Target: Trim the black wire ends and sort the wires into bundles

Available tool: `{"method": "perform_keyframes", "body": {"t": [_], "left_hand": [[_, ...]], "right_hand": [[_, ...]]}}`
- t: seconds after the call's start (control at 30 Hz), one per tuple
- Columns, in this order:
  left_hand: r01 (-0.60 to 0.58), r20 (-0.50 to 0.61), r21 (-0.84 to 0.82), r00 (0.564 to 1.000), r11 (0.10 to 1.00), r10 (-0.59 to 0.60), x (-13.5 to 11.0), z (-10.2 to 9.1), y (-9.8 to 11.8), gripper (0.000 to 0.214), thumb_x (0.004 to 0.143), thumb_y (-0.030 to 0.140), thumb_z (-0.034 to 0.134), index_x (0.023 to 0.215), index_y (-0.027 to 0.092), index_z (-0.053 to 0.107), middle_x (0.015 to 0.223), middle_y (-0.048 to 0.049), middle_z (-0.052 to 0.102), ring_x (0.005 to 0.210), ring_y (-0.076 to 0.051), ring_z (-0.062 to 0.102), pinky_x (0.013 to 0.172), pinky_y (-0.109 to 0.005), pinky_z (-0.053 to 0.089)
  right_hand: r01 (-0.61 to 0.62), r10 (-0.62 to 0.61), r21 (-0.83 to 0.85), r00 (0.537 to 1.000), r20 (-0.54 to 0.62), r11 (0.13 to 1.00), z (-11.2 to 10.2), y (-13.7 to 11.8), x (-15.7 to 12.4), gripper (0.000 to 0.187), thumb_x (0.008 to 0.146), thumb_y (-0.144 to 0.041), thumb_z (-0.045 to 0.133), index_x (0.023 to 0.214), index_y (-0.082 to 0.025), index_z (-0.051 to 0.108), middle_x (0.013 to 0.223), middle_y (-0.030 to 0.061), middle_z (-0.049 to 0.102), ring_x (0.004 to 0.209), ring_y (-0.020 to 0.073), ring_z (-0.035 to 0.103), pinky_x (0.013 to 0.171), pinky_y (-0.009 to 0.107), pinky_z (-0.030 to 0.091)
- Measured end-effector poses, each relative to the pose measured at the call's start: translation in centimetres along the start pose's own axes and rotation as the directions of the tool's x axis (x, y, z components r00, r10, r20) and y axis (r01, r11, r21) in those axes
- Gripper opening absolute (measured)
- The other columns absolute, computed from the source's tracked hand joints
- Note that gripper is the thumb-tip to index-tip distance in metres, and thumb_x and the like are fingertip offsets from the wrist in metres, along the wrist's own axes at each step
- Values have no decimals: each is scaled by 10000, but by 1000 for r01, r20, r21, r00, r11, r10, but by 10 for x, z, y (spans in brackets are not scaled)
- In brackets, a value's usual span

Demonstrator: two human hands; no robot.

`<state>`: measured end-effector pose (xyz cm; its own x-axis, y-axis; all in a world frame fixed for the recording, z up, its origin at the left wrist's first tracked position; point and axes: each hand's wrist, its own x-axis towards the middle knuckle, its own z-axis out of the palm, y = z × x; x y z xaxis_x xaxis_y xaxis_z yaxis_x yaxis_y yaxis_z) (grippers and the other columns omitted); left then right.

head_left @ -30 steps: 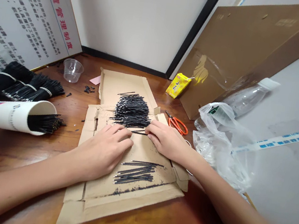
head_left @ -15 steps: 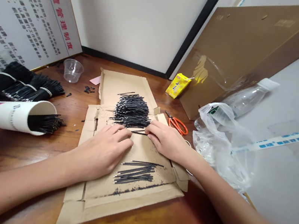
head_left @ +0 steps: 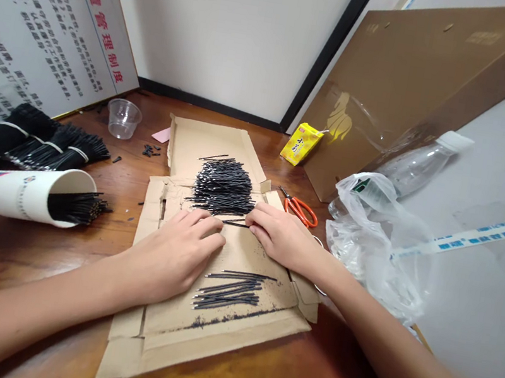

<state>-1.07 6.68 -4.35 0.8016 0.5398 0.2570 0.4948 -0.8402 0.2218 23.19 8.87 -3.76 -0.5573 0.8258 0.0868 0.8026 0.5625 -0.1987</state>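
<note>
My left hand (head_left: 182, 253) rests on a flattened cardboard sheet (head_left: 176, 335), its fingers curled at the left end of a thin black wire (head_left: 236, 222). My right hand (head_left: 281, 235) pinches the right end of the same wire, so it spans the short gap between both hands. Just beyond the fingers lies a dense pile of short black wires (head_left: 223, 185), many with pale, shiny tips. Closer to me, a smaller loose group of black wires (head_left: 231, 293) lies on the cardboard among dark crumbs. My fingertips partly hide the wire's ends.
Orange-handled pliers or cutters (head_left: 299, 210) lie right of the pile. At left are a white cup (head_left: 12, 192) on its side holding black wires, banded wire bundles (head_left: 39, 142) and a clear tub (head_left: 123, 119). A yellow drink carton (head_left: 301, 144), plastic bag (head_left: 373, 240) and bottle (head_left: 422, 161) stand right.
</note>
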Motion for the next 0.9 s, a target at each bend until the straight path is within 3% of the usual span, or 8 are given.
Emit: {"method": "perform_keyframes", "body": {"t": [0.9], "left_hand": [[0,8,4,1000,1000,0,1,0,0,216,956,122,421,1053,142,612,1190,-133,574,1088,-288,474,911,-464,430]], "right_hand": [[-16,16,-16,1000,15,1000,0,1,0,155,969,-170,437,937,-191,587,976,44,603,894,186,583,700,290,402]]}}
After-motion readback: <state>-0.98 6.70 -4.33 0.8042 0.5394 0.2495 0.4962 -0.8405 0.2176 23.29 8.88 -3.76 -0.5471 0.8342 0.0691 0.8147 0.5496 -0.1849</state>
